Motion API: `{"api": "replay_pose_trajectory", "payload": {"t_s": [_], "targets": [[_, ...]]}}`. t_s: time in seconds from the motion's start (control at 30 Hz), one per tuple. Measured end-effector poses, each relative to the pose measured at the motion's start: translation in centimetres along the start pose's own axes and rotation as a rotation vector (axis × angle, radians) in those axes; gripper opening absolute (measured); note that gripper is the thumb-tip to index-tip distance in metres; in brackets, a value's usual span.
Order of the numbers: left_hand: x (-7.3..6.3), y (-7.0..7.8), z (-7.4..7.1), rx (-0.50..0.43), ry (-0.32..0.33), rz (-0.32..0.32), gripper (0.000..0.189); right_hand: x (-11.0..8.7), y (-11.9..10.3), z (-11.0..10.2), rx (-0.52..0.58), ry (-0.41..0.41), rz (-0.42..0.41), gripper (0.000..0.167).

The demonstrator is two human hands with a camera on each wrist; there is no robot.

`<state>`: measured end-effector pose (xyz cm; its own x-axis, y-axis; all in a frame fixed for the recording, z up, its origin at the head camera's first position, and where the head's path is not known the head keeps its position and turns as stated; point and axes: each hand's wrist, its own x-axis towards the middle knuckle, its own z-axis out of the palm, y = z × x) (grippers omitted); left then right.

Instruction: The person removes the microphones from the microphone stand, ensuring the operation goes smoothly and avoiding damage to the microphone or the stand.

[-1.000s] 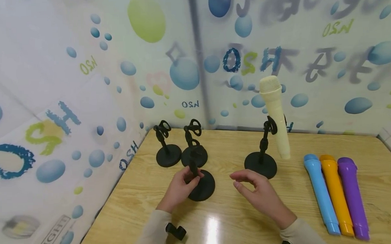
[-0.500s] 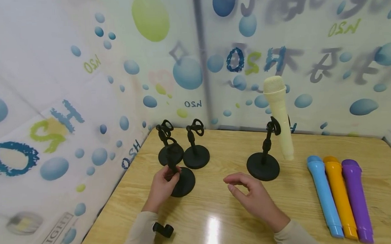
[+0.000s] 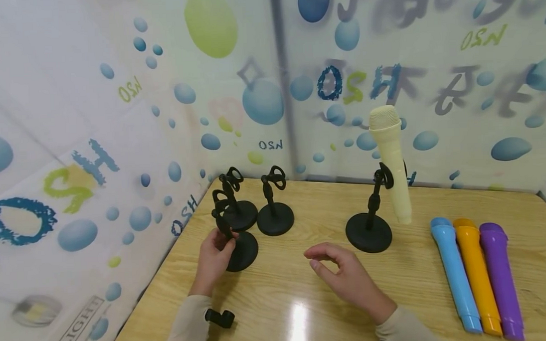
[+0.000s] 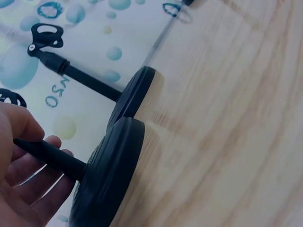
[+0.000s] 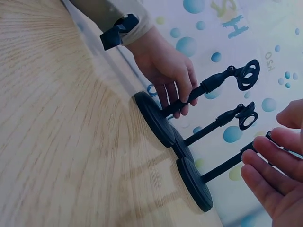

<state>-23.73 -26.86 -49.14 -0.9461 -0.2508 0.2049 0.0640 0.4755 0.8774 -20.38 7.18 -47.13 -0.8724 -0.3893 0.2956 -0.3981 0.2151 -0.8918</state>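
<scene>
On the left of the table, my left hand (image 3: 214,255) holds a black microphone stand (image 3: 244,253) by its upright stem. In the left wrist view, fingers and thumb wrap that stem above the round base (image 4: 111,175), which looks flat on the table. Just behind it are two similar stands, one at the far left (image 3: 240,215) and one to its right (image 3: 275,219). My right hand (image 3: 349,280) hovers over the middle of the table, fingers loosely bent, holding nothing. Behind it another stand (image 3: 369,232) carries a cream microphone (image 3: 392,166), tilted in its clip.
Three microphones, blue (image 3: 456,274), orange (image 3: 477,276) and purple (image 3: 501,280), lie side by side on the right of the wooden table (image 3: 323,314). Patterned walls (image 3: 133,185) close off the back and left.
My left hand has slid its microphone stand leftward, to in front of the far-left stand. My right hand has drifted slightly left, still holding nothing.
</scene>
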Motion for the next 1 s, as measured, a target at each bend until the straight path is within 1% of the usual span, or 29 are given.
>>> {"api": "replay_pose_trajectory", "payload": {"t_s": [0.13, 0.2, 0.3, 0.4, 0.53, 0.7, 0.8, 0.87, 1.0], "targets": [[0.0, -0.2, -0.5, -0.017, 0.017, -0.015, 0.023, 0.0, -0.2, 0.3, 0.001, -0.033, -0.004, 0.020], [0.0, -0.4, -0.8, -0.016, 0.030, -0.017, 0.022, 0.0, -0.1, 0.5, 0.001, -0.047, -0.009, 0.020], [0.1, -0.6, -1.3, -0.008, 0.048, -0.035, 0.023, 0.1, 0.0, 0.7, 0.008, -0.062, -0.008, 0.019], [0.1, -0.7, -1.7, -0.008, 0.058, -0.056, 0.024, 0.1, 0.1, 0.8, 0.008, -0.069, -0.009, 0.019], [0.1, -0.7, -2.1, -0.006, 0.064, -0.060, 0.025, 0.0, 0.1, 0.8, 0.002, -0.067, -0.011, 0.018], [0.0, -0.9, -2.2, 0.036, 0.072, -0.060, 0.028, -0.2, 0.3, 0.9, -0.005, -0.059, -0.003, 0.019], [-0.1, -0.9, -2.2, 0.070, 0.080, -0.074, 0.030, -0.3, 0.4, 0.8, -0.010, -0.058, 0.003, 0.020], [-0.3, -0.9, -2.3, 0.086, 0.077, -0.094, 0.033, -0.3, 0.4, 0.5, -0.018, -0.057, 0.015, 0.019], [-0.8, -0.8, -2.5, 0.087, 0.041, -0.146, 0.038, -0.4, 0.2, -0.3, -0.032, -0.030, 0.068, 0.018]]}}
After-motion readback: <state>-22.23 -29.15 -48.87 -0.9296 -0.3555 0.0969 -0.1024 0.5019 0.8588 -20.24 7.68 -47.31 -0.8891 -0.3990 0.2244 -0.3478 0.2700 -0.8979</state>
